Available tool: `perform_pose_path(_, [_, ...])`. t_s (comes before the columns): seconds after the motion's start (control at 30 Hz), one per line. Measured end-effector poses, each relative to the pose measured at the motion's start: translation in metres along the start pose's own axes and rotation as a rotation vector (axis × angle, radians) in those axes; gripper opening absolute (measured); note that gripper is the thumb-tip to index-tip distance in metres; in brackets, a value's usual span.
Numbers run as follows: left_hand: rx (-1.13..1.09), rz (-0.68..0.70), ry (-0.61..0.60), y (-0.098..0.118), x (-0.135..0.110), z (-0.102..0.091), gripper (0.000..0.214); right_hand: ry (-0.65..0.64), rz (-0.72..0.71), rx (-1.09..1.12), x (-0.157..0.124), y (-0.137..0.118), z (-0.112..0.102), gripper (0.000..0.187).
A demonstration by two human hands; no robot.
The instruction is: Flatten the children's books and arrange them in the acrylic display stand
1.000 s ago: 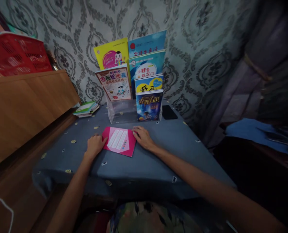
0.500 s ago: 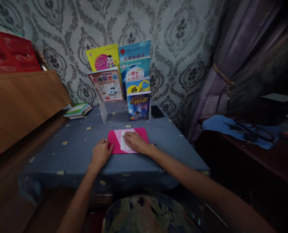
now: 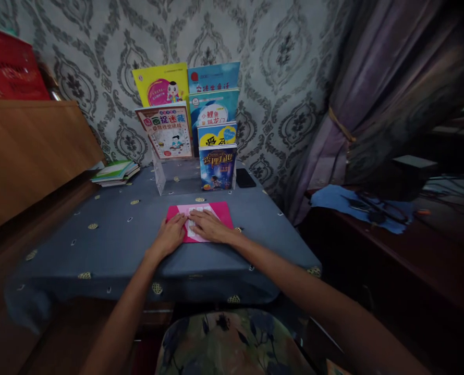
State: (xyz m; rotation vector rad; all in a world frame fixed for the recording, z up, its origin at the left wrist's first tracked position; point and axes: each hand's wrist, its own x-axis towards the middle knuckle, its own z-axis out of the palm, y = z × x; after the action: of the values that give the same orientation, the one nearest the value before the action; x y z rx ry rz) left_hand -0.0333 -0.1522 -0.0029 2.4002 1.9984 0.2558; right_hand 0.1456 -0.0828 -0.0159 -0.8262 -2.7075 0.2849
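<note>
A pink book [image 3: 221,214] with a paler band and light lettering lies flat near the front of the cloth-covered table [image 3: 110,250]. My left hand [image 3: 171,233] rests on its left side, fingers stretched over the cover. Across the middle of the same cover lies my right hand [image 3: 208,226], palm down with its fingers extended. The two hands almost meet at the fingertips. Parts of the lettering are hidden under them.
Behind the pink book, a clear stand [image 3: 159,174] holds several upright books, including a dark blue book [image 3: 217,169] and a yellow book [image 3: 161,86]. A black phone-like slab [image 3: 245,178] lies to their right. Stacked books [image 3: 117,172] sit at the left, beside a wooden cabinet [image 3: 32,156].
My left hand has moved from the pink book's left edge onto its cover. The right hand stays on the cover, and large lettering now shows there. The view has shifted slightly.
</note>
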Motion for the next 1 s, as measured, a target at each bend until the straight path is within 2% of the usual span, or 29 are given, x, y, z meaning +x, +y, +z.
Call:
perform_pose_path(0.23, [0.011, 0.017, 0.027, -0.004, -0.001, 0.005, 0.051, -0.045, 0.105, 0.000, -0.009, 0.020, -0.007, 0.065])
perform_pose_path(0.43, [-0.009, 0.015, 0.047, -0.004, -0.006, 0.007, 0.048, -0.031, 0.246, -0.010, -0.026, 0.051, -0.017, 0.064])
perform_pose_path(0.5, [-0.020, 0.036, 0.058, -0.005, -0.009, 0.008, 0.054, -0.022, 0.275, -0.002, -0.029, 0.057, -0.018, 0.065])
perform_pose_path(0.67, [-0.049, 0.120, 0.063, -0.009, -0.016, 0.008, 0.072, -0.007, 0.289, 0.016, -0.030, 0.061, -0.016, 0.062])
perform_pose_path(0.83, [-0.058, 0.178, 0.107, -0.006, -0.019, 0.004, 0.064, 0.013, 0.283, 0.016, -0.030, 0.061, -0.014, 0.060])
perform_pose_path(1.0, [0.035, 0.236, 0.112, 0.004, -0.025, -0.004, 0.049, 0.024, 0.292, 0.017, -0.029, 0.059, -0.014, 0.061])
